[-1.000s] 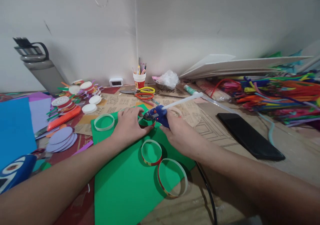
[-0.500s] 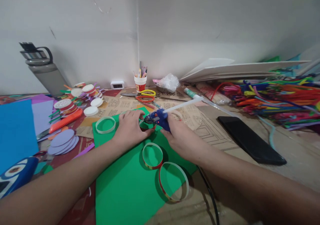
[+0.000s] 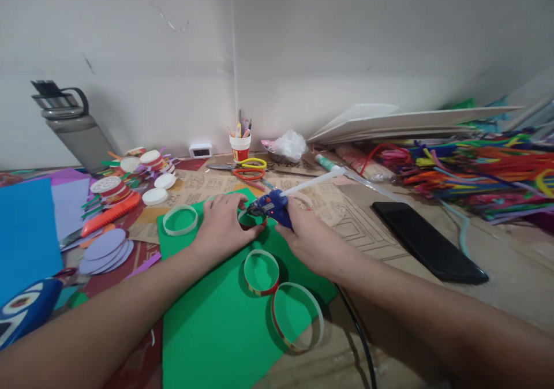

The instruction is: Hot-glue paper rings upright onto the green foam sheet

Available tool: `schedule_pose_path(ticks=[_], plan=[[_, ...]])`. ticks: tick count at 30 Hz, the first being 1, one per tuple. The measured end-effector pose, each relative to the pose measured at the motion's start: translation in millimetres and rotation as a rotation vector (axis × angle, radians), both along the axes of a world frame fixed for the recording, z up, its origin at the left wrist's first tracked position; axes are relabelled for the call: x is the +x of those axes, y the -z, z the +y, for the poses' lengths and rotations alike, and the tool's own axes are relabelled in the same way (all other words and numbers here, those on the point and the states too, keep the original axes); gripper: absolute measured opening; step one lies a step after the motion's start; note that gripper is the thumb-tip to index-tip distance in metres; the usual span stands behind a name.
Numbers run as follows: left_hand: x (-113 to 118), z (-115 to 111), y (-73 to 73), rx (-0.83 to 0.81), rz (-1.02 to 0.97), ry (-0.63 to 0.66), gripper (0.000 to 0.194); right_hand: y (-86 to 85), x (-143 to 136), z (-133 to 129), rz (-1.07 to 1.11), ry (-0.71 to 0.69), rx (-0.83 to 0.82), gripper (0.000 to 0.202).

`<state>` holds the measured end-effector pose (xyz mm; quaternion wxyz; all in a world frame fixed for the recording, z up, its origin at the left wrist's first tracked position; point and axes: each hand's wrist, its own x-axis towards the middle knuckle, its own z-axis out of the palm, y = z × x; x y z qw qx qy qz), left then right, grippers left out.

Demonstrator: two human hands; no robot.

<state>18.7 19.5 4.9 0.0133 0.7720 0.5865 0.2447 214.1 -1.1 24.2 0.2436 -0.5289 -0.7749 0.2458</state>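
Note:
My right hand [image 3: 309,233] is wrapped round a blue glue gun [image 3: 272,205], from whose back a long white glue stick [image 3: 314,181] sticks out. The gun's nozzle points left, into a small ring [image 3: 252,221] on the green sheet [image 3: 212,325]. Thumb and fingers of my left hand [image 3: 223,224] grip that ring, partly covering it. Nearer to me, a ring [image 3: 261,292] and a larger ring [image 3: 298,348] lie by the sheet's right side. Another pale ring [image 3: 180,233] rests at its upper left corner.
A black phone [image 3: 428,242] lies at right, before bundled pipe cleaners [image 3: 489,169]. Scissors [image 3: 251,172] and a cup of pens [image 3: 240,148] stand behind. At left are purple discs [image 3: 104,245], an orange cutter [image 3: 111,214], a bottle [image 3: 78,135] and a black cable [image 3: 359,331] runs at lower right.
The whole view has shifted slightly, so things appear a little further left and lower. Both hands keep their hold, with the nozzle still at the small ring.

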Motion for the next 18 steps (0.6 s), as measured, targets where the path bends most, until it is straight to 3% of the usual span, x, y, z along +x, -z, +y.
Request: schedule_pose_path(ticks=[7, 11, 18], plan=[[-1, 0, 0.2, -0.005, 0.007, 0.005, 0.046, 2.4, 6, 14, 0.114, 0.005, -0.034, 0.041], [-1, -1, -1.4, -0.017, 0.009, 0.008, 0.048, -2.5, 8, 25, 0.106, 0.029, -0.060, 0.025], [-2, -4, -3.9, -0.029, 0.005, -0.005, 0.045, 6.5, 13, 41, 0.227, 0.003, -0.324, 0.018]])
